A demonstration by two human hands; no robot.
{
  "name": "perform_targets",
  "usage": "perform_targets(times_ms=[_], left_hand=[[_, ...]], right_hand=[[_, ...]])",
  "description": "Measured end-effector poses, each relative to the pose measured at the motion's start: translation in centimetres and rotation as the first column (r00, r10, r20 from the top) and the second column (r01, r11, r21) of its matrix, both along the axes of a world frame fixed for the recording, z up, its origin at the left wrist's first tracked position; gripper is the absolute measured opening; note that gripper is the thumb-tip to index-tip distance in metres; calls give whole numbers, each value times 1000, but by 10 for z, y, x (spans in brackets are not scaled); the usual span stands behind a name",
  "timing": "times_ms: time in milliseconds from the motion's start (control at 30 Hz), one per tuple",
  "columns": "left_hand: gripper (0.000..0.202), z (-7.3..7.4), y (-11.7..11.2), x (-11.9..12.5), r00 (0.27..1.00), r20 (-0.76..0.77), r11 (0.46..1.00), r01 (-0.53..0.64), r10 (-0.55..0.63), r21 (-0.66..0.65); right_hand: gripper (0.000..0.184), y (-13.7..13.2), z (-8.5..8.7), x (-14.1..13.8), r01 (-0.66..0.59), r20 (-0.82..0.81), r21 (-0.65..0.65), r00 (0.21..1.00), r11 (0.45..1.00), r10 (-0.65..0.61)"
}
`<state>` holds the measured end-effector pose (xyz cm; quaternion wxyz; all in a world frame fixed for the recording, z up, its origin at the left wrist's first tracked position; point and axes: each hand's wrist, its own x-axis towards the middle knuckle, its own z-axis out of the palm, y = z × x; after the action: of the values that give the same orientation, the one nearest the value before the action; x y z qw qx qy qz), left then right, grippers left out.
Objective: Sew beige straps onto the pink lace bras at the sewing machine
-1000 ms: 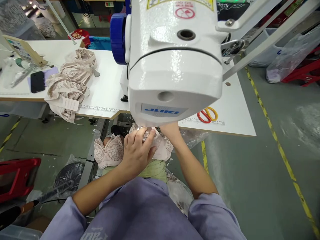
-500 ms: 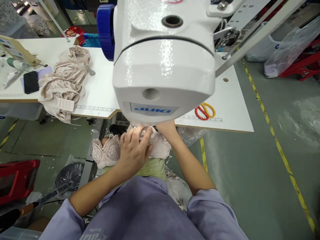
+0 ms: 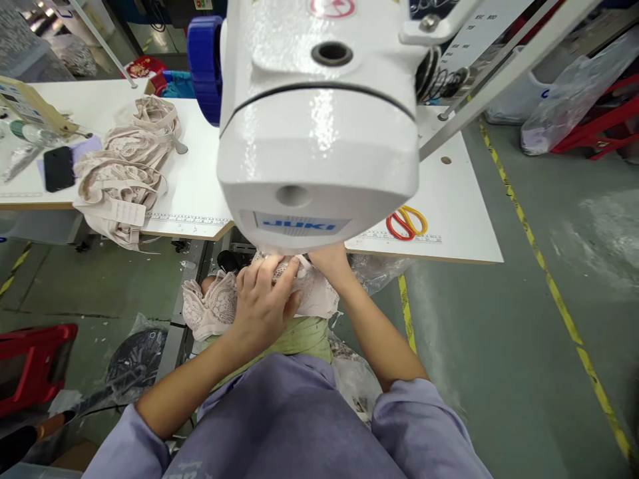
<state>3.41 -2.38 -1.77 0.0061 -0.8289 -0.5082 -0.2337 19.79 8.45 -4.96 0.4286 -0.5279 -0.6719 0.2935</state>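
Observation:
A pale pink lace bra lies across my lap, beneath the head of a white JUKI sewing machine. My left hand holds its fabric near the stitching area, fingertips curled on the lace and thumb by a narrow white band. One lace cup hangs to the left of this hand. My right hand is at the far right edge of the bra, under the machine head. The machine hides its fingers, so its grip does not show. The needle is out of sight too.
Several beige lace bras are piled on the white table at left, beside a black phone. Scissors with red and yellow handles lie on the right. A blue handwheel sticks out from the machine. A red stool stands lower left.
The view has shifted slightly. More of the white band shows by my left thumb. Both hands stay at the bra under the machine head.

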Motion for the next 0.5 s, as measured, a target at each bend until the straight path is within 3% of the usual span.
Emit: perform_targets(times_ms=[167, 233, 333, 400, 500], left_hand=[[46, -7, 8, -20, 955, 286, 996, -70, 82, -50], [45, -13, 13, -27, 899, 413, 976, -65, 148, -209], [44, -19, 20, -32, 806, 550, 885, 72, 220, -460], [45, -20, 23, -33, 769, 589, 844, 128, 246, -520], [47, -15, 24, -32, 799, 539, 848, 72, 266, -526]], right_hand=[[26, -21, 6, 3, 96, -168, -30, 981, 995, -100], [27, -32, 3, 6, 127, -223, -37, 966, 991, -132], [28, -48, -4, 9, 129, -288, -73, 947, 989, -145], [29, -57, -8, 8, 109, -315, -103, 939, 989, -136], [28, -68, -10, 6, 89, -323, -109, 939, 990, -120]])
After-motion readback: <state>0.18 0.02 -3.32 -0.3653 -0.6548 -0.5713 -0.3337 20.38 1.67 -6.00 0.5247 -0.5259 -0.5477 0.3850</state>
